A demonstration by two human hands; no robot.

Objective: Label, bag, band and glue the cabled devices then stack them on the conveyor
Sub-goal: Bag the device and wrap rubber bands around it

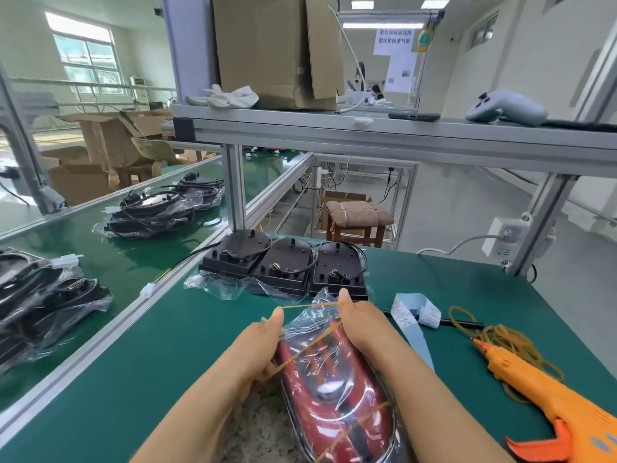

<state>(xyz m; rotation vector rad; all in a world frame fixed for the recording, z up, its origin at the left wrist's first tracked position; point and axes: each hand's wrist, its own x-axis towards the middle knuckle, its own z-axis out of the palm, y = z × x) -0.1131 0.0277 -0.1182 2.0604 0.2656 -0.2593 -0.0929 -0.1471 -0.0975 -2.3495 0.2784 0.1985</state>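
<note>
Green workbench (167, 345): left hand (263, 342) and right hand (364, 325) both tight on rubber band (310, 306) across bagged device (334, 396).

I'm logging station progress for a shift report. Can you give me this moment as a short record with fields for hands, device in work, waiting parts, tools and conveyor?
hands: left hand and right hand stretch a rubber band between them
device in work: bagged red device, under the hands; second band already round its near part
waiting parts: three black devices, unbagged, in a row at the table's back
tools: orange glue gun, loose bands, label strip, all on the right
conveyor: bagged devices in piles on the green belt
</note>
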